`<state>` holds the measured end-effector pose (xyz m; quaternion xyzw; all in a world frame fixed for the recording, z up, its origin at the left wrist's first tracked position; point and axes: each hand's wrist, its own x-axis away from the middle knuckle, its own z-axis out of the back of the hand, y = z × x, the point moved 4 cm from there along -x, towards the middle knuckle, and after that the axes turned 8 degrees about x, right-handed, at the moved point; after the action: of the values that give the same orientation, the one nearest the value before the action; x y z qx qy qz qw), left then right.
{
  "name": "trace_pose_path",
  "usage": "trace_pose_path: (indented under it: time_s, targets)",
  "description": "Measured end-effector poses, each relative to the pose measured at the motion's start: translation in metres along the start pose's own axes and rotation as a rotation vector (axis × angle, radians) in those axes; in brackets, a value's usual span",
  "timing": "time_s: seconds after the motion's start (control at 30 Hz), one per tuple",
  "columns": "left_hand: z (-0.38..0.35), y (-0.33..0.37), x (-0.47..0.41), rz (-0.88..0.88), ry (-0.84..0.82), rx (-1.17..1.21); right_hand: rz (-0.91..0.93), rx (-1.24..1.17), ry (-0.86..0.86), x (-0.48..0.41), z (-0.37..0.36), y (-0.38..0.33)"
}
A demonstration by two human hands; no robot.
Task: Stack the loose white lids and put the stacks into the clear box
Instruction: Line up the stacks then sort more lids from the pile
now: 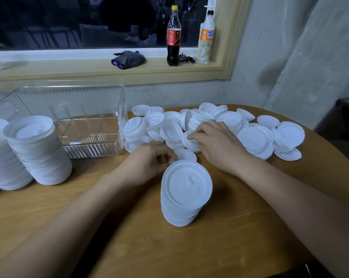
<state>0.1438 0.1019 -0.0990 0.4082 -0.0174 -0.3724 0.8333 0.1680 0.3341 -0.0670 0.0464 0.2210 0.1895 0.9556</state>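
A pile of loose white lids [229, 125] spreads across the far side of the wooden table. A short stack of lids [185, 193] stands in front of me at the table's middle. My left hand [149, 161] pinches the edge of a single lid [186, 154] lying just behind that stack. My right hand [215, 143] reaches into the pile, fingers curled on the rim of a tilted lid [190, 142]. The clear box [89, 125] stands at the back left, holding no lids. Two tall stacks [39, 151] stand left of it.
The wooden table [129, 227] has a curved edge on the right. On the window sill behind stand a cola bottle [173, 37], an orange-labelled bottle [206, 37] and dark gloves [128, 59]. A grey wall closes the right side.
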Motion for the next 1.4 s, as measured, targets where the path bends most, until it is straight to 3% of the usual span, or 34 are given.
trace_pose_path:
  time_s: [0.2, 0.4, 0.77, 1.1, 1.4]
  targets:
    - [0.002, -0.008, 0.005, 0.002, -0.036, -0.063, 0.143, 0.055, -0.205, -0.032, -0.006, -0.009]
    - [0.011, -0.012, 0.004, 0.024, 0.019, -0.062, 0.254, 0.198, -0.285, -0.043, -0.007, -0.015]
    - [0.061, 0.029, 0.005, 0.066, 0.036, -0.067, 0.281, 0.319, -0.145, -0.052, 0.009, -0.002]
    - [0.104, 0.113, 0.028, -0.005, 0.147, -0.012, 0.064, -0.123, -0.129, -0.018, 0.053, 0.026]
    - [0.092, 0.178, 0.053, -0.238, -0.046, -0.091, -0.230, -0.499, 0.007, 0.033, 0.129, 0.007]
